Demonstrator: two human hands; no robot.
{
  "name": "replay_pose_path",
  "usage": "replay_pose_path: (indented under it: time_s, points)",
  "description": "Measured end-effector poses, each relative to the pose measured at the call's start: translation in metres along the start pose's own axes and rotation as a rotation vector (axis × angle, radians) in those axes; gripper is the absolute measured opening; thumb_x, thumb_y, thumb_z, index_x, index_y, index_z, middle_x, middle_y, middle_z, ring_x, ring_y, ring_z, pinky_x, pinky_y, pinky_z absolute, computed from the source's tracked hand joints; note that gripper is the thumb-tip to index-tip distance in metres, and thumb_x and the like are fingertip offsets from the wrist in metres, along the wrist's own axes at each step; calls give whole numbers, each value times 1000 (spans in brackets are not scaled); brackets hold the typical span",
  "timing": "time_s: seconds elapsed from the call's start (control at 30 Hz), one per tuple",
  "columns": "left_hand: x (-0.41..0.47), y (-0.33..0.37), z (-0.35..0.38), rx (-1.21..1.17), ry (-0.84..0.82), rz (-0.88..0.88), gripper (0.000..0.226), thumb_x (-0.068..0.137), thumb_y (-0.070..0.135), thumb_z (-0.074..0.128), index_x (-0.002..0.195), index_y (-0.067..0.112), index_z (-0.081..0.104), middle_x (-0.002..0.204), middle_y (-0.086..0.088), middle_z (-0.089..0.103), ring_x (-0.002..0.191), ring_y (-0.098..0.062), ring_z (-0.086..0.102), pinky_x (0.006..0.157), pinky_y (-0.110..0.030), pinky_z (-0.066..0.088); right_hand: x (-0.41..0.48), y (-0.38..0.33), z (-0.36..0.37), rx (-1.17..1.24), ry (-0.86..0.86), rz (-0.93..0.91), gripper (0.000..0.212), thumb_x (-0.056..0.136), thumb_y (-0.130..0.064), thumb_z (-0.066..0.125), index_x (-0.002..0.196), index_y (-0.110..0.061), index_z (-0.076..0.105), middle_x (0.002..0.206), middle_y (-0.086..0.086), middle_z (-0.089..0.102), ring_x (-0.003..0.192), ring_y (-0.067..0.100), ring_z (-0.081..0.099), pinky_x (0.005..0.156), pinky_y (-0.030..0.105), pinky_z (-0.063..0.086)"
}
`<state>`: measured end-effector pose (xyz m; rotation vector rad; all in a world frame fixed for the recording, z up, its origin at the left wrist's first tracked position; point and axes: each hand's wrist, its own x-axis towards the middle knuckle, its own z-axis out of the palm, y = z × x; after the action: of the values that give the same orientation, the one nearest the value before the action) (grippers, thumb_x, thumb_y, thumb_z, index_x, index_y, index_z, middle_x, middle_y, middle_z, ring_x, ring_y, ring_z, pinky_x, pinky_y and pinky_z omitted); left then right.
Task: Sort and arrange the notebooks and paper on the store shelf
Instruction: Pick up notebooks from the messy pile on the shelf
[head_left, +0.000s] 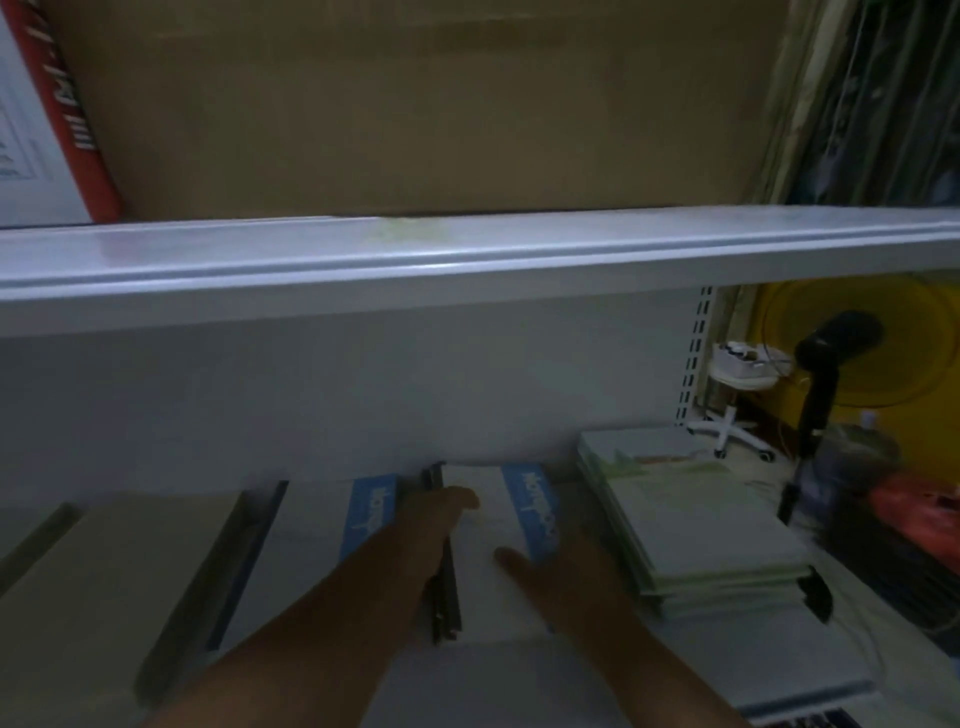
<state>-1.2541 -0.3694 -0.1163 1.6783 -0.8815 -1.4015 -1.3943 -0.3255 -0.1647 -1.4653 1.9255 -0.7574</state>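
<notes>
On the lower shelf (810, 670) lie several stacks side by side. A white pack with a blue band (483, 540) lies in the middle. My left hand (436, 525) rests along the pack's left edge, fingers stretched toward its far corner. My right hand (566, 571) lies flat on the pack's top, over the blue band, fingers spread. A second white pack with a blue band (322, 535) lies to the left, and a plain beige stack (104, 587) further left. A pile of pale green notebooks (696, 525) sits to the right.
The white upper shelf board (467, 265) juts out just above my hands and carries a big cardboard box (415, 104) and a red-edged item (72, 114). Beyond the shelf's right end stand a yellow fan (852, 353) and a white stool (737, 384).
</notes>
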Motion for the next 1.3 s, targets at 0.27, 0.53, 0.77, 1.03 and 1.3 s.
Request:
replay_pose_path:
  time_s: [0.27, 0.53, 0.77, 1.03, 1.3]
  points:
    - [-36, -14, 1, -71, -29, 242, 72, 73, 22, 81, 135, 10, 44, 136, -13, 51, 115, -26, 55, 96, -33, 46, -31, 8, -8, 145, 113, -146, 105, 77, -62, 59, 150, -23, -5, 157, -10, 11, 143, 13, 18, 113, 25, 19]
    - [-94, -48, -19, -268, 67, 656, 60, 53, 9, 85, 103, 26, 56, 85, 17, 73, 80, -5, 69, 66, -21, 56, -41, -9, -45, 674, -11, -349, 34, 70, -19, 78, 94, -27, 56, 85, -9, 64, 65, -12, 61, 53, 3, 44]
    - [-99, -56, -20, -198, 2, 630, 64, 58, 23, 85, 114, 30, 54, 99, 14, 71, 93, 0, 66, 89, -31, 54, -52, -3, -33, 762, 181, -401, 37, 45, -32, 72, 76, -19, 56, 57, -8, 64, 48, -12, 56, 45, 4, 42]
    - [-101, -59, -12, -234, 4, 660, 43, 76, 12, 75, 104, 37, 53, 98, 20, 67, 85, 5, 65, 83, -26, 55, -56, 2, -39, 906, -23, -328, 92, 27, -61, 85, 108, -27, 58, 82, -9, 72, 77, 12, 68, 67, 32, 53]
    - [-103, -60, -6, -193, 145, 847, 43, 67, 59, 48, 106, 42, 46, 95, 42, 60, 91, 24, 53, 77, 3, 38, -68, -3, -27, 856, 228, -327, 58, 36, -59, 59, 81, -24, 53, 66, -7, 64, 56, -13, 58, 57, 23, 47]
